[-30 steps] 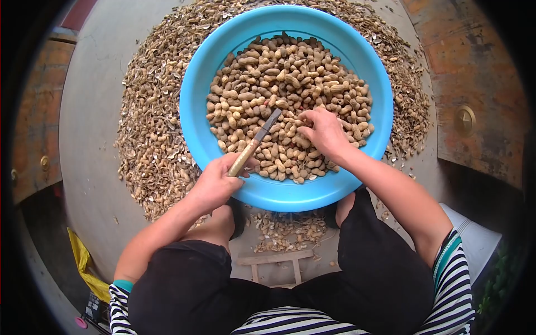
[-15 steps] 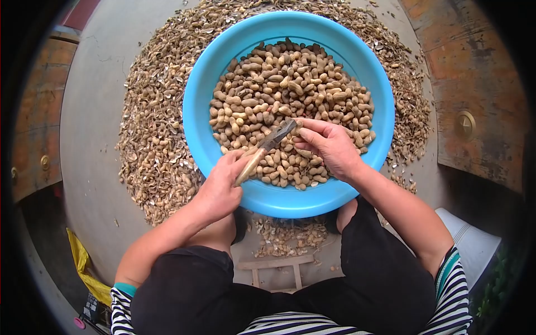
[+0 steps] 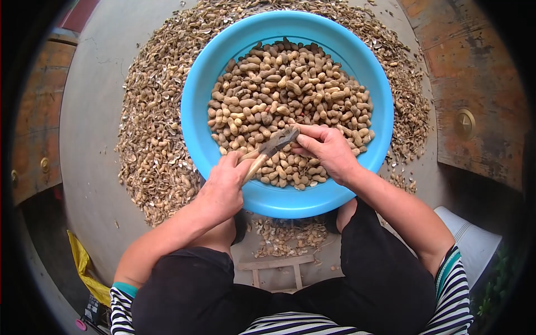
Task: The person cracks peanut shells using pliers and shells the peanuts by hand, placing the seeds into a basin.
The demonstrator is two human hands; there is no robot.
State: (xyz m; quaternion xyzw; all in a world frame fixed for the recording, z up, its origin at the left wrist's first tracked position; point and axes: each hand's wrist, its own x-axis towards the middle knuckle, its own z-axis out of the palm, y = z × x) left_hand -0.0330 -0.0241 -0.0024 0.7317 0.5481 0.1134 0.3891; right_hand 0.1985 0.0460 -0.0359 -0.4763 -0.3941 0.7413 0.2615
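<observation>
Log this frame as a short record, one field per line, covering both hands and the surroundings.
Left hand: the left hand grips a plier-like tool by its pale handles
Right hand: the right hand has its fingertips at the tool's dark head; what they pinch is too small to tell
Container: blue basin, in front of the person
Contents: unshelled peanuts
Around the basin: broken shells on the grey floor
Lower left: yellow sheet or bag
</observation>
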